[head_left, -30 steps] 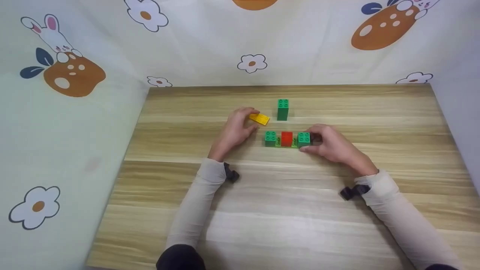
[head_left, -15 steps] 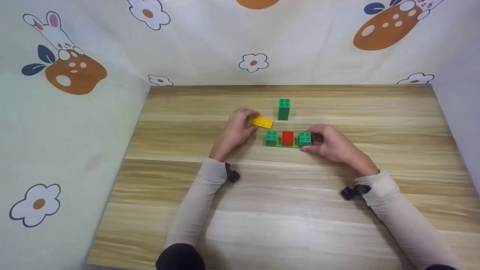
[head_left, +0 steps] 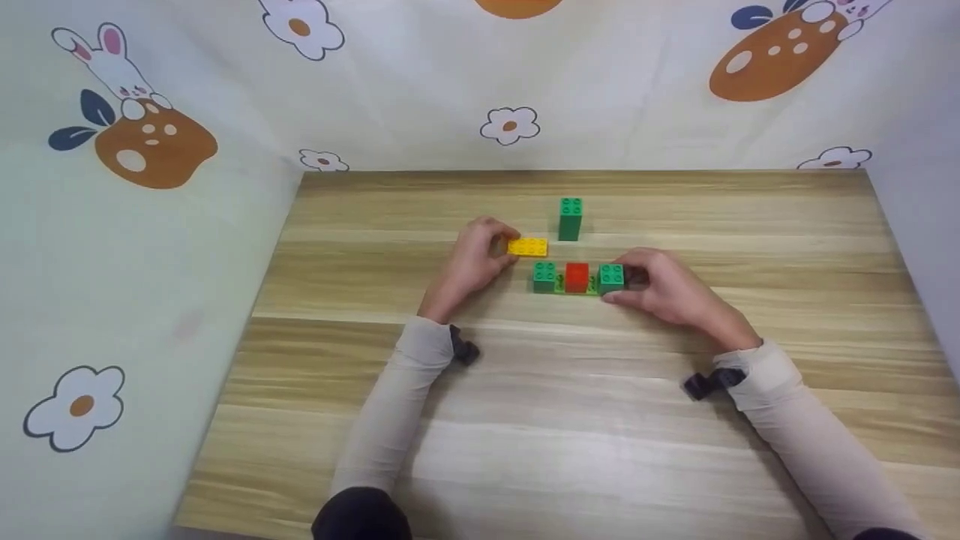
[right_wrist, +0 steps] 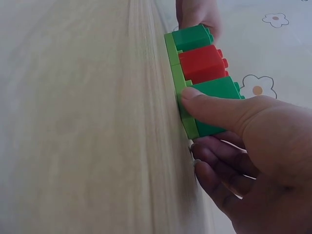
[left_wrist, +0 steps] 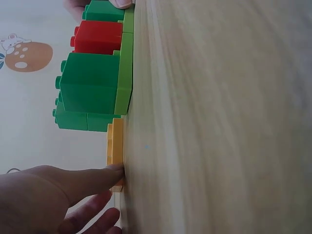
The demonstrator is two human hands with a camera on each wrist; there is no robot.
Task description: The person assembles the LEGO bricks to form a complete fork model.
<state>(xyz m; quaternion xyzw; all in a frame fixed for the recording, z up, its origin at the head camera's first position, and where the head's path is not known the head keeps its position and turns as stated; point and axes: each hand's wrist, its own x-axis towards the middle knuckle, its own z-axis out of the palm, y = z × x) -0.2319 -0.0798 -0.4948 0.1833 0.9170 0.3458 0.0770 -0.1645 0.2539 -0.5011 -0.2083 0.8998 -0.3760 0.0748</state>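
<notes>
My left hand (head_left: 476,255) pinches the left end of a flat yellow building block (head_left: 531,247) between thumb and fingers. The yellow block lies level on the table. To its right stands a row of blocks on a light green base (left_wrist: 125,73): a green block (head_left: 544,277) at the left, a red block (head_left: 577,277) in the middle, another green block (head_left: 611,276) at the right. My right hand (head_left: 667,289) holds the row's right end. In the right wrist view its thumb (right_wrist: 209,105) presses the base and green block; some fingertips are hidden.
Behind the row stands a taller green stack (head_left: 570,221), apart from the other blocks. The wooden table (head_left: 525,420) meets a patterned wall covering (head_left: 420,90) at the back and left. Each wrist carries a small black camera.
The yellow block has turned from a slant to lie parallel with the row and shifted slightly right and nearer, in my left hand. My right hand keeps its hold on the row.
</notes>
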